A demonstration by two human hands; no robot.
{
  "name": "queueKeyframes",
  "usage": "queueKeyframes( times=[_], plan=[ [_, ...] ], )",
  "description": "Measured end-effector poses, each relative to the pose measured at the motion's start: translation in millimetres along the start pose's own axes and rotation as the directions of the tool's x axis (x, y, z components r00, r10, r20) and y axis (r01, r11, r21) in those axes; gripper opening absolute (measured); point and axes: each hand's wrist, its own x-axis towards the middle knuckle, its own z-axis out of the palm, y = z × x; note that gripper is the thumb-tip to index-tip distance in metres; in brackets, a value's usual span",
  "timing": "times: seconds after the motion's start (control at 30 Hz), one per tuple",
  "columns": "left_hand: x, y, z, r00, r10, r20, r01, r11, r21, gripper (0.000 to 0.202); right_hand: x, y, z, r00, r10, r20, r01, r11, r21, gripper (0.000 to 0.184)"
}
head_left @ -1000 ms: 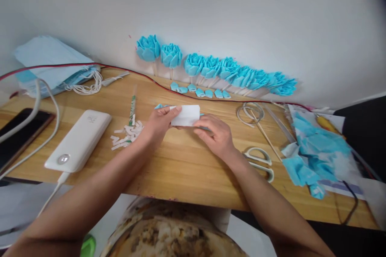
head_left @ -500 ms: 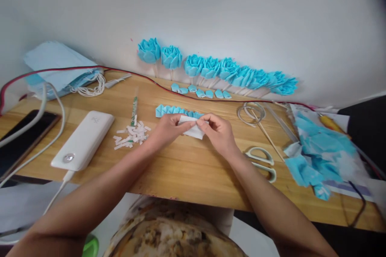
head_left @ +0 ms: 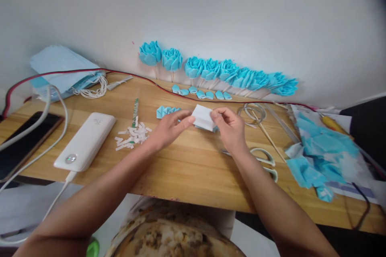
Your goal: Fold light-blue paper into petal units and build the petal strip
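Observation:
Between my hands is a small folded white piece of cloth-like sheet (head_left: 203, 117), with a little blue showing under its lower edge. My left hand (head_left: 171, 127) pinches its left corner between thumb and fingers. At the opposite edge, my right hand (head_left: 230, 126) grips it with thumb and forefinger. A row of folded blue petals (head_left: 165, 111) lies just behind my left hand, partly covered by it. Several loose blue petals (head_left: 201, 94) are spread farther back. Scissors (head_left: 263, 152) with pale handles rest beside my right wrist, their blades mostly hidden.
Blue flowers on sticks (head_left: 193, 67) lean along the wall. White paper strips (head_left: 132, 135), a power bank (head_left: 86, 141), a phone (head_left: 30, 140) and stacked masks (head_left: 64, 66) are at left. Wire coil (head_left: 252, 113) and blue scraps (head_left: 322, 148) lie right. A red-black cable (head_left: 144, 77) crosses the back.
My hands have moved apart, the right one going rightward. The white piece has been raised and turned, now showing a broader flat face. More of the petal row is covered on its right.

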Motion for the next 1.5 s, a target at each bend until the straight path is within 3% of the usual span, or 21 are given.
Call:
queueKeyframes(
  times=[0.1,0.23,0.33,0.43,0.53,0.7,0.97,1.13,1.23,1.5],
  plan=[
    [0,2,-3.1,0.996,-0.013,-0.09,0.009,0.999,-0.046,0.049,-4,-3,3,0.997,-0.027,0.069,0.032,0.997,-0.067,0.022],
    [1,-4,3.1,0.997,-0.079,0.003,0.079,0.996,-0.049,0.044,-9,-7,7,0.982,-0.071,0.178,0.093,0.989,-0.119,0.021],
    [1,-10,9.5,0.995,-0.095,0.022,0.097,0.992,-0.079,0.027,-12,-7,9,0.973,-0.071,0.221,0.097,0.989,-0.111,0.02],
    [1,-13,11.5,0.988,-0.155,0.01,0.155,0.981,-0.112,0.027,-13,-5,9,0.973,-0.047,0.227,0.069,0.994,-0.088,0.018],
    [4,-15,9.3,0.977,-0.21,-0.024,0.196,0.943,-0.271,0.03,-12,-3,7,0.978,-0.066,0.2,0.075,0.997,-0.034,0.023],
    [8,-19,3.8,0.969,-0.232,-0.084,0.165,0.863,-0.478,0.041,-8,-1,3,0.981,-0.104,0.164,0.096,0.994,0.056,0.033],
    [7,-22,4.3,0.972,-0.226,-0.069,0.156,0.834,-0.529,0.038,-6,-6,3,0.917,-0.314,0.246,0.359,0.919,-0.165,0.028],
    [7,-20,5.2,0.973,-0.22,-0.076,0.151,0.843,-0.517,0.038,-5,-4,5,0.873,-0.373,0.314,0.441,0.879,-0.181,0.014],
    [7,-20,5.6,0.976,-0.215,-0.036,0.17,0.854,-0.493,0.038,-5,-3,6,0.879,-0.37,0.3,0.434,0.882,-0.183,0.005],
    [6,-19,6.0,0.981,-0.193,0.007,0.176,0.875,-0.452,0.035,-9,-10,9,0.941,-0.229,0.248,0.279,0.941,-0.193,0.005]
  ],
)
